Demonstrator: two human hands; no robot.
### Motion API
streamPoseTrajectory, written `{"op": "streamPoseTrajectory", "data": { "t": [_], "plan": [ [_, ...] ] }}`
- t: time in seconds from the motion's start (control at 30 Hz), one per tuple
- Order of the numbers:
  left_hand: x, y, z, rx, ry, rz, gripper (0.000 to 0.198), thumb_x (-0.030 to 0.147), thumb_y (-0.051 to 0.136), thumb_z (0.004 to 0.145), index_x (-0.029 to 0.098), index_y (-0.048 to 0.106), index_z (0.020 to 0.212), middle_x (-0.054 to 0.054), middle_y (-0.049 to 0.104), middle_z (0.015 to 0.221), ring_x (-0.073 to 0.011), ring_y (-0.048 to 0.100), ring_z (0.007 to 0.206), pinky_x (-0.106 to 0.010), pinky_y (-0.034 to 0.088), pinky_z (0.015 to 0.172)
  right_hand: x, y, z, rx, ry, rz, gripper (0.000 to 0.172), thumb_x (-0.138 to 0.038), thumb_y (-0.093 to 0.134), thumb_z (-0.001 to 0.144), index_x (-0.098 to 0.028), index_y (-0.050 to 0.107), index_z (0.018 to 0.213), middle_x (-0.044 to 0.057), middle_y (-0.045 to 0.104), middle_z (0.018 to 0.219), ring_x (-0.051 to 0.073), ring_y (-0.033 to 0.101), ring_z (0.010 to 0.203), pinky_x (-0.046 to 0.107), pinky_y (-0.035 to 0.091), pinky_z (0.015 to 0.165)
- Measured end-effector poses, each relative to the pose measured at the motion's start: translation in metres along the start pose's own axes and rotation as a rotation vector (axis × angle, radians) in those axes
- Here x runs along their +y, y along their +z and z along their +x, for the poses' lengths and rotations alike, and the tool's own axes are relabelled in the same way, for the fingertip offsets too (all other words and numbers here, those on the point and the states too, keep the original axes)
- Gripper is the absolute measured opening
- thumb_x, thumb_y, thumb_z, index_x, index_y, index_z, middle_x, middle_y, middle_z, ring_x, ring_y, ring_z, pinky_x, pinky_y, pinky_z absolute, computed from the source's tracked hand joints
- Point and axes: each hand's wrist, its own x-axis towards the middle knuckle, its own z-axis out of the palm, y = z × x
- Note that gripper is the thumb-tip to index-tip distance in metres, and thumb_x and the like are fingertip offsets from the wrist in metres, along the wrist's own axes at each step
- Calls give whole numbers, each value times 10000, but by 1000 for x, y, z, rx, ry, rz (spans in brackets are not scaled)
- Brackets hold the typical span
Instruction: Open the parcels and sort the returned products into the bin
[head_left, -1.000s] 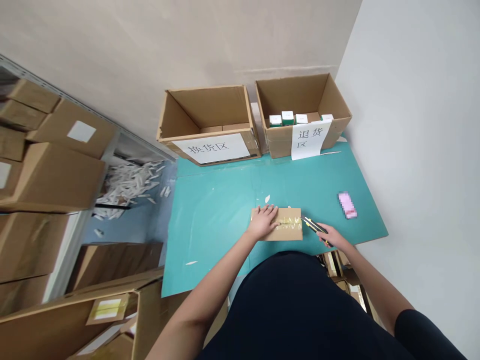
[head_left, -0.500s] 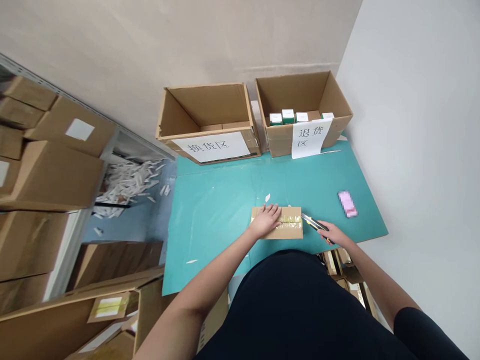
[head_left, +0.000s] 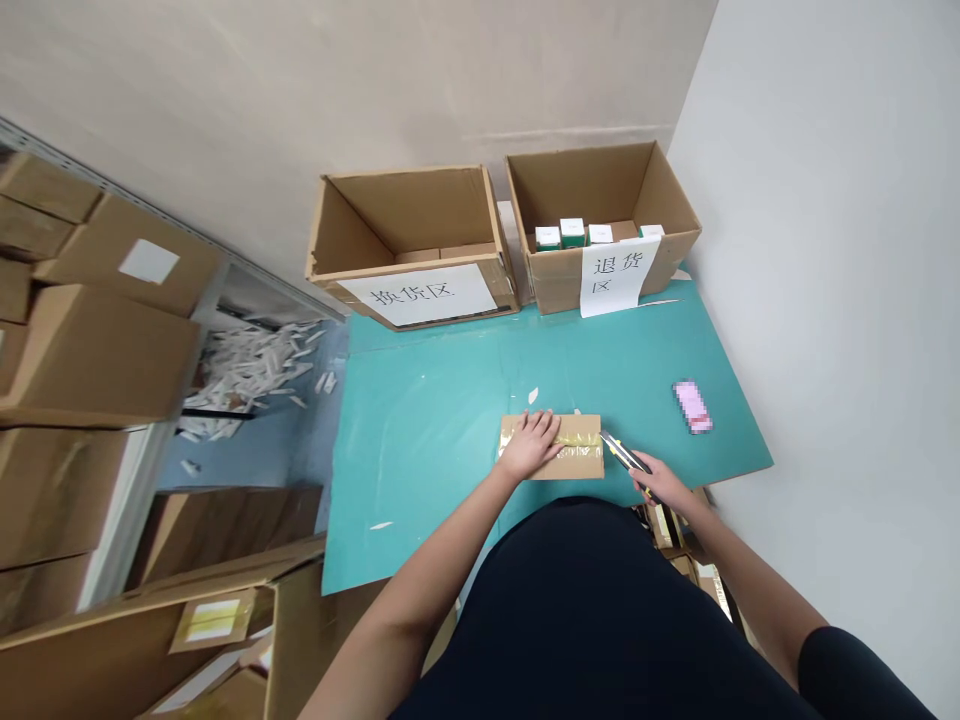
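Note:
A small cardboard box (head_left: 581, 465) sealed with shiny yellowish tape lies on the green table covering (head_left: 427, 400), close to my body. Across its left half rests my left hand (head_left: 531, 444), palm down with fingers spread over the top face. My right hand (head_left: 660, 480) is wrapped round a black and yellow utility knife (head_left: 628, 457) to the right of the box. The knife's blade points up and left, its tip at the right end of the tape seam; whether it touches the tape I cannot tell.
Two open cartons with paper signs stand at the back: the left carton (head_left: 405, 215) and the right carton (head_left: 585, 185), which holds several green-and-white boxes (head_left: 572, 234). A blurred pink object (head_left: 691, 406) lies at right. Stacked cartons (head_left: 97, 350) fill the left side.
My right hand has turned the utility knife a little more steeply, its tip staying by the box's right end. The left hand keeps its place on the box. The view has shifted slightly.

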Motion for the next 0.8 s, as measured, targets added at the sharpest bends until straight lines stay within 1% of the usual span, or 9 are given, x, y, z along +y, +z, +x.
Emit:
{"op": "streamPoseTrajectory", "data": {
  "t": [0.17,0.33,0.5,0.67,0.8],
  "plan": [
    [0,-1,-1,10,15,3,548,460,492,986,220,490,1479,-169,510,1507,-342,444,1408,-572,232,1218,12,6,-2,27,39,38,653,-487,618,822,-224,466,1400,-86,553,631,82,466,373,197,334,344],
    [0,0,-1,-4,31,33,548,461,461,998,182,495,1469,-181,504,1508,-345,446,1398,-569,233,1214,21,13,-10,44,10,32,629,-517,607,824,-209,499,1362,-80,544,634,88,486,396,201,364,361],
    [-3,-1,2,-5,38,30,545,468,457,999,178,504,1458,-184,510,1501,-341,448,1390,-562,243,1207,29,23,-19,85,61,-1,670,-477,609,820,-237,459,1428,-80,547,634,95,492,403,194,365,344],
    [-5,1,2,11,41,2,531,473,471,996,204,513,1452,-165,516,1500,-329,458,1385,-550,249,1209,26,26,-20,166,32,70,663,-481,596,826,-224,467,1423,-69,550,649,96,483,404,196,360,334],
    [-7,5,1,55,56,2,528,463,497,988,213,515,1453,-163,533,1486,-325,476,1371,-553,260,1207,16,28,-10,200,-2,87,663,-480,610,827,-221,478,1422,-70,549,653,88,483,401,191,363,347]
  ]
}}
